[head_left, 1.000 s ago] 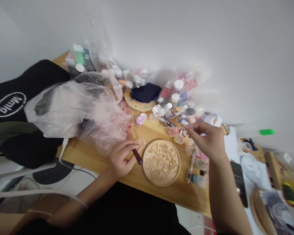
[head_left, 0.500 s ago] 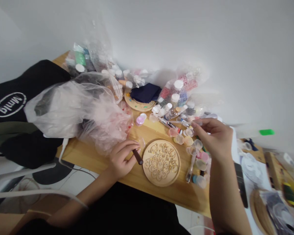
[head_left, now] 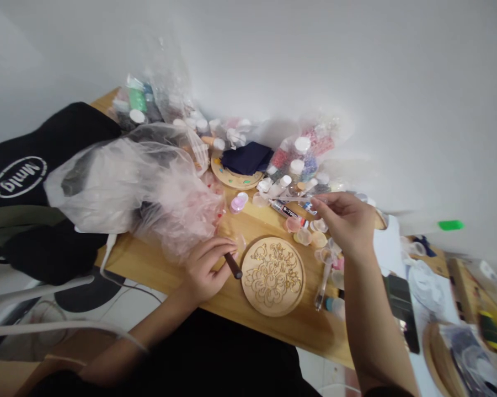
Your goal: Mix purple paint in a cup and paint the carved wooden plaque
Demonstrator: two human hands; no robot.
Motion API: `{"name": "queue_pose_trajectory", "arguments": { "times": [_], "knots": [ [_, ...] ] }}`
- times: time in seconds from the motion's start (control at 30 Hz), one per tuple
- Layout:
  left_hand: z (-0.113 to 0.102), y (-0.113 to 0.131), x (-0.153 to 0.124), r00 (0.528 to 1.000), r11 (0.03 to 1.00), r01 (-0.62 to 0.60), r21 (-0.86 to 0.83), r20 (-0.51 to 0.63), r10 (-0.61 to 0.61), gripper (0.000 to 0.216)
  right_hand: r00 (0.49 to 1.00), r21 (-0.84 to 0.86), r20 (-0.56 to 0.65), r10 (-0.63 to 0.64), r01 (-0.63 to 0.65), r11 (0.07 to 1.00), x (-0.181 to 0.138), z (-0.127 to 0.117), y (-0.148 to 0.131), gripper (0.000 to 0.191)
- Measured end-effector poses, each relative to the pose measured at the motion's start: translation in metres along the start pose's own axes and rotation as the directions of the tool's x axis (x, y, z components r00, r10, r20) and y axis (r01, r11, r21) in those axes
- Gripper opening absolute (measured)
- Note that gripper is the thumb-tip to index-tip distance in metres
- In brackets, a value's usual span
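Observation:
My left hand (head_left: 210,269) is closed around a short dark brown stick (head_left: 233,266), its blunt end over the left rim of a round wooden board (head_left: 273,304). The rest of the stick is hidden in the fingers. A clear, rounded piece of plastic (head_left: 240,242) shows by those fingertips; whether they touch it I cannot tell. The board lies flat and bears a flower pattern in raised gold lines. My right hand (head_left: 347,220) pinches a thin, translucent plastic dropper (head_left: 287,198), pointing left above a black-labelled glue tube (head_left: 288,212) and several small cups (head_left: 303,236).
A pale plastic bag (head_left: 107,182) and pink netting (head_left: 186,204) crowd the left side. Dark blue cloth (head_left: 247,157) covers part of another round board (head_left: 231,181). Bagged bottles (head_left: 302,146) stand along the wall. A phone (head_left: 403,311) lies at right.
My right hand has moved left and slightly up with the dropper, away from the cups at the right. My left hand and the wooden board stay nearly where they were.

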State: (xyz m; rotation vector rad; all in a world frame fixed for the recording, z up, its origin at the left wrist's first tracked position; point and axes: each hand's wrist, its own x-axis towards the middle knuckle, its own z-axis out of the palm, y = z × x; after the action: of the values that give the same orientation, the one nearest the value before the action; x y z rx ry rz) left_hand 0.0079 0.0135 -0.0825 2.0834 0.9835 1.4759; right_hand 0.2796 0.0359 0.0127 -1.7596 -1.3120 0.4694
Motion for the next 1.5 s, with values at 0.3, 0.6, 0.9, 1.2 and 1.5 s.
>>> {"name": "queue_pose_trajectory", "arguments": {
  "times": [0.3, 0.6, 0.9, 1.2, 1.5],
  "knots": [
    [0.001, 0.0, 0.0, 1.0, 1.0, -0.008, 0.003, 0.004, 0.008, 0.018, 0.996, -0.067, 0.0, -0.089, 0.088, 0.994, 0.002, 0.0, -0.004, 0.017],
    [0.0, 0.0, 0.0, 1.0, 1.0, 0.004, 0.004, 0.013, -0.004, 0.018, 0.998, 0.015, -0.065, -0.019, 0.02, 1.0, 0.0, -0.003, -0.002, 0.018],
    [0.0, 0.001, 0.0, 1.0, 1.0, -0.003, 0.001, 0.018, 0.003, 0.018, 0.994, -0.022, -0.068, -0.084, 0.082, 0.996, -0.022, -0.029, 0.007, 0.014],
    [0.0, 0.002, 0.001, 1.0, 1.0, -0.012, 0.009, 0.02, 0.012, 0.018, 0.989, -0.103, 0.093, -0.113, 0.122, 0.987, -0.031, -0.015, 0.009, 0.019],
    [0.0, 0.001, 0.0, 1.0, 1.0, -0.003, 0.01, 0.018, 0.002, 0.018, 0.99, -0.17, 0.102, -0.093, 0.11, 0.979, -0.029, -0.014, 0.007, 0.019]
  ]
}}
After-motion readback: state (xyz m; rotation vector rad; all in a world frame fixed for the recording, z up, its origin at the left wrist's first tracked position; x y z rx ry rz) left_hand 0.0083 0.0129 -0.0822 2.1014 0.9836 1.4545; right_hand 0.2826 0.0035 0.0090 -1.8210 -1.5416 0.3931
